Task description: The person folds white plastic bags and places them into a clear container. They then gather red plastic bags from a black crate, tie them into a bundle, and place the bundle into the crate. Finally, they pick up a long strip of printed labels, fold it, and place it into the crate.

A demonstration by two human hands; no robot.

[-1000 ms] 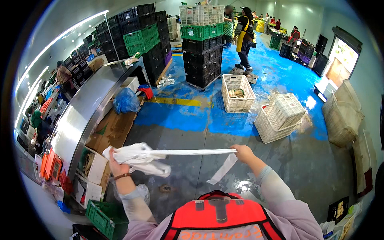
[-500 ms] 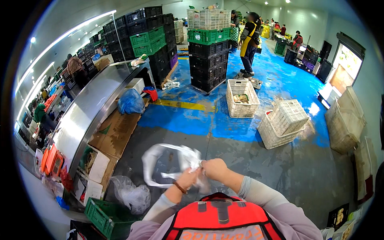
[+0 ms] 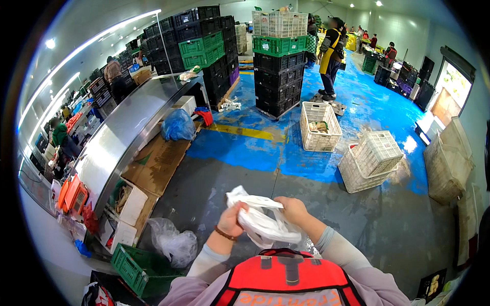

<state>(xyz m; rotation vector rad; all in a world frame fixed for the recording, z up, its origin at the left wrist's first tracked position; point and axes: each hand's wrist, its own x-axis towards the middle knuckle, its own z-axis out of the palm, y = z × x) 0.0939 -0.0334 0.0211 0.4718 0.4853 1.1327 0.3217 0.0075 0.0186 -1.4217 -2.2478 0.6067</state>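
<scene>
In front of my chest a crumpled white plastic bag (image 3: 268,227) is stretched between both hands, with loops and folds of it hanging toward me. My left hand (image 3: 230,223), with a beaded bracelet at the wrist, is closed around the bag's left end. At its other side my right hand (image 3: 295,210) grips the bag's edge, fingers partly hidden behind the plastic. A clear plastic bag (image 3: 173,243) lies on the floor to the left of my left forearm, beside a green crate (image 3: 133,270).
To the left runs a metal table (image 3: 115,122), with an orange scale (image 3: 75,198) at its near end. Crates stand stacked ahead (image 3: 278,76). White crates (image 3: 320,127) sit on the floor ahead right. A person in a yellow apron (image 3: 331,56) stands farther off.
My hands have moved apart, from close together to spread, and the white bag has gone from a swinging loop to a bunched fold between them. The view has shifted slightly left.
</scene>
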